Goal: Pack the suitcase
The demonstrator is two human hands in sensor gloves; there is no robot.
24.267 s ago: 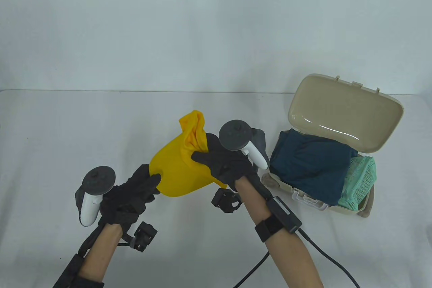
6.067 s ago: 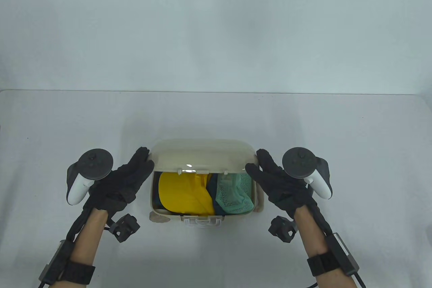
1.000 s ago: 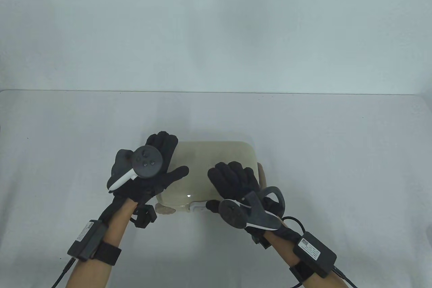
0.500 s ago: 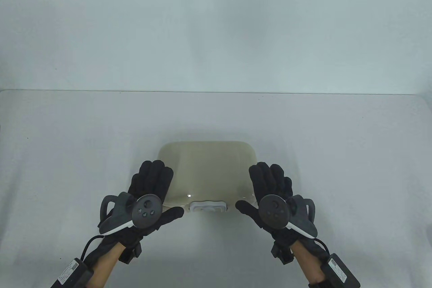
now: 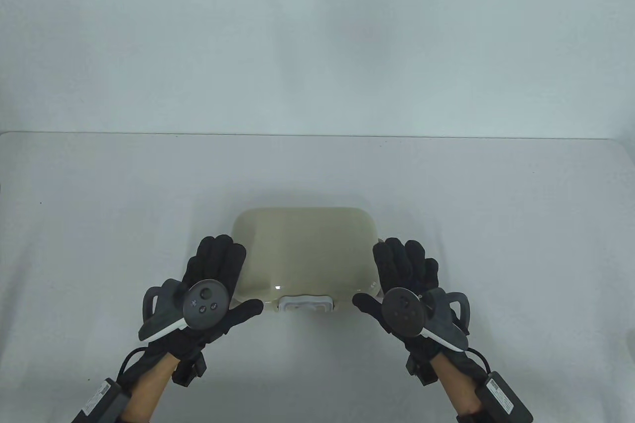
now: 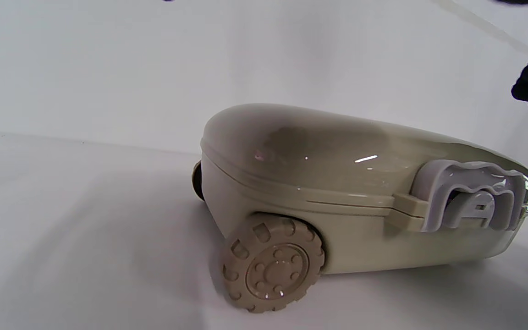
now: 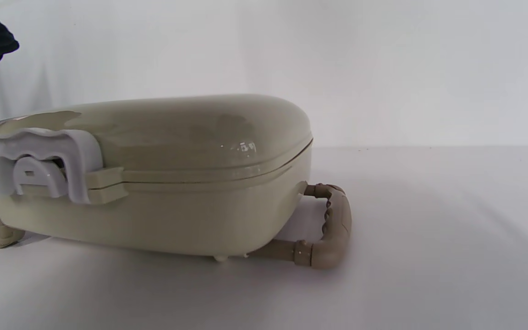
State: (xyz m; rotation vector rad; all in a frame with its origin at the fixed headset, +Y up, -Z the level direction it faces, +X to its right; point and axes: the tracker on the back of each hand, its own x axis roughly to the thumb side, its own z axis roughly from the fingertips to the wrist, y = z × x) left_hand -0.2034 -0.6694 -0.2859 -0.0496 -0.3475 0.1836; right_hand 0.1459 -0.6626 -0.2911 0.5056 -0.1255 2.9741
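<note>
Fingers (image 5: 221, 257) of my left hand (image 5: 211, 289) are spread flat and hold nothing; they lie at the left edge of the small beige toy suitcase (image 5: 305, 254), and I cannot tell whether they touch its shell. My right hand (image 5: 404, 284) mirrors it on the other side, its fingers (image 5: 402, 257) loose and extended along the right edge, gripping nothing, thumb pointing in toward the front. The suitcase lies flat on the white worktop (image 5: 99, 205) between my two hands, lid down on the base. Its white latch (image 5: 305, 303) sits at the near edge, midway between my thumbs. In the left wrist view a ribbed wheel (image 6: 273, 269) shows at the near left corner. In the right wrist view the tan pull handle (image 7: 326, 229) juts from the right end, resting on the worktop.
</note>
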